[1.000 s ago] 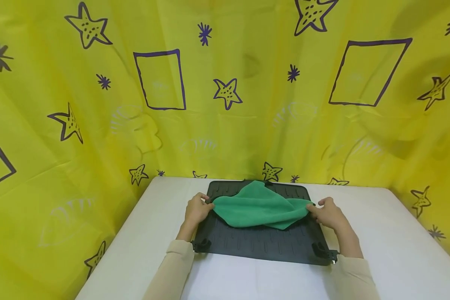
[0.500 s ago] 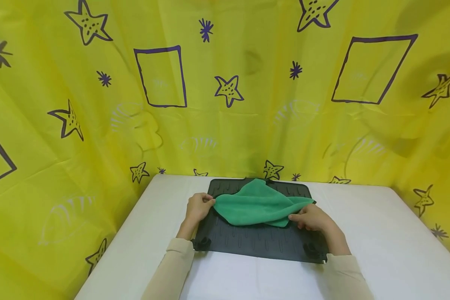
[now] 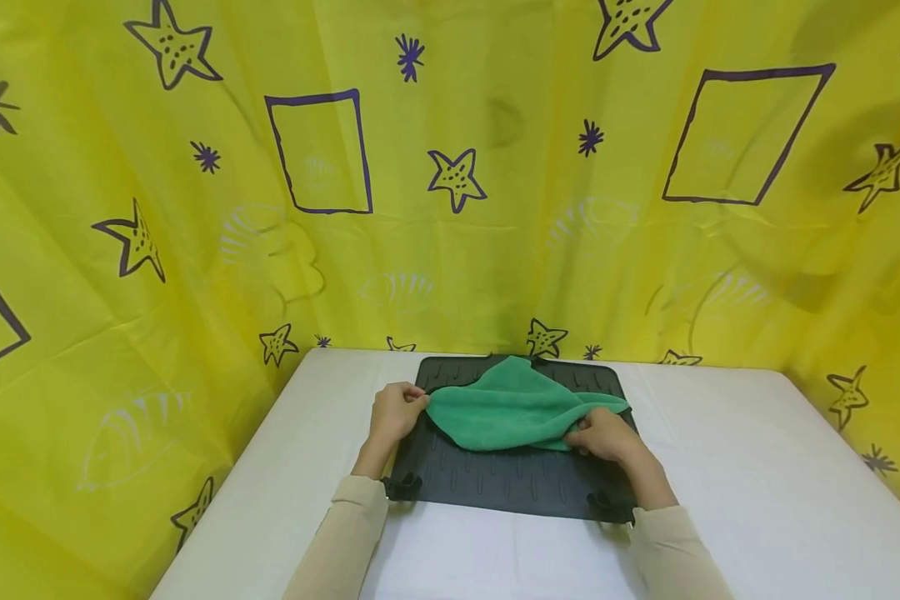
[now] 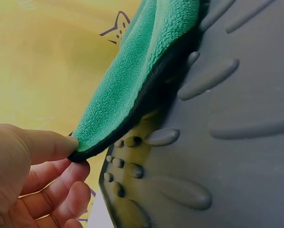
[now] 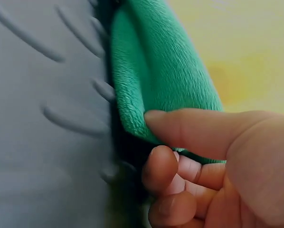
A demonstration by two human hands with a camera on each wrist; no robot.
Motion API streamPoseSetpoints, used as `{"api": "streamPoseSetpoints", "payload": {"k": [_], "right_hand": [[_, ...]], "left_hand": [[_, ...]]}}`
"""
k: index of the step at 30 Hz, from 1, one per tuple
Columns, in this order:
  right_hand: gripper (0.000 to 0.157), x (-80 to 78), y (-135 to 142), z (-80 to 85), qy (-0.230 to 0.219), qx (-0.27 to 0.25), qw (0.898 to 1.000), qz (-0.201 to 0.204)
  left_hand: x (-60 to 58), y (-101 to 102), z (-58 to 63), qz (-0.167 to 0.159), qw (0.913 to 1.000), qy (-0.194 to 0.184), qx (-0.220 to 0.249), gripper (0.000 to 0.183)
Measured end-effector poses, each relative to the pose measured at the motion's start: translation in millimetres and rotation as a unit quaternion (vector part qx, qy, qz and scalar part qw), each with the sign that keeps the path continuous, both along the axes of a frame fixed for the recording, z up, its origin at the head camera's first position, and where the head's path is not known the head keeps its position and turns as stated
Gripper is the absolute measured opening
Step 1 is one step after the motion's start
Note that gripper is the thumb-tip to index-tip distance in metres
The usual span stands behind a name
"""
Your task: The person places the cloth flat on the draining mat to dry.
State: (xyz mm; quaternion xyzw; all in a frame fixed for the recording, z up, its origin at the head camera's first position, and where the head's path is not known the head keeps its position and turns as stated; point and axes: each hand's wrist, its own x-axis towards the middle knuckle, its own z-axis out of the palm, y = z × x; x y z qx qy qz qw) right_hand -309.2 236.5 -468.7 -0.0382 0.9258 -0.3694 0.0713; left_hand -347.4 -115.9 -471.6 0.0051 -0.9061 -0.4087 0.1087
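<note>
A green microfibre cloth (image 3: 510,408) with a dark edging lies loosely folded across a dark grey ridged mat (image 3: 487,483). One peak of the cloth points toward the back. My left hand (image 3: 396,412) pinches the cloth's left corner between thumb and index finger; in the left wrist view that corner is held above the mat. My right hand (image 3: 603,433) pinches the near edge at the right with its thumb on top, as the right wrist view shows. The cloth's right tip extends past this hand, near the mat's right side. Its underside is mostly hidden.
The mat lies on a white table (image 3: 720,467). Behind and at both sides hangs a yellow curtain (image 3: 495,275) printed with stars and squares. Small black wrist-worn devices, one of them (image 3: 403,487) by the left wrist, overlap the mat's near corners.
My right hand has let go of the cloth's right tip, moved left and nearer, and now pinches the near edge. The left hand keeps its hold, almost still.
</note>
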Motion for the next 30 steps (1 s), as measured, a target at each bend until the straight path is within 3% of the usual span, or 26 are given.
{"api": "streamPoseSetpoints", "payload": {"k": [4,9,20,25,30], "right_hand": [[0.041,1.7,16.6,11.4,-0.002,-0.016,1.0,-0.001],[0.037,8.8,41.9,28.5,0.001,-0.015,0.999,-0.034],[0.036,17.1,59.6,47.3,0.023,-0.062,0.994,-0.083],[0.03,17.2,58.8,44.6,0.0,-0.066,0.995,-0.07],[0.024,15.2,57.7,32.9,-0.034,-0.046,0.997,-0.048]], "left_hand": [[-0.4,-0.9,2.3,0.001,1.0,0.004,0.005,0.014],[-0.7,-0.8,5.1,-0.008,0.9999,-0.005,0.011,0.015],[7.3,-2.0,27.9,-0.081,0.9959,-0.038,0.016,0.02],[11.0,-9.7,33.1,-0.131,0.9863,-0.099,-0.009,0.026],[14.6,-12.8,31.4,-0.19,0.9672,-0.153,-0.072,0.029]]}}
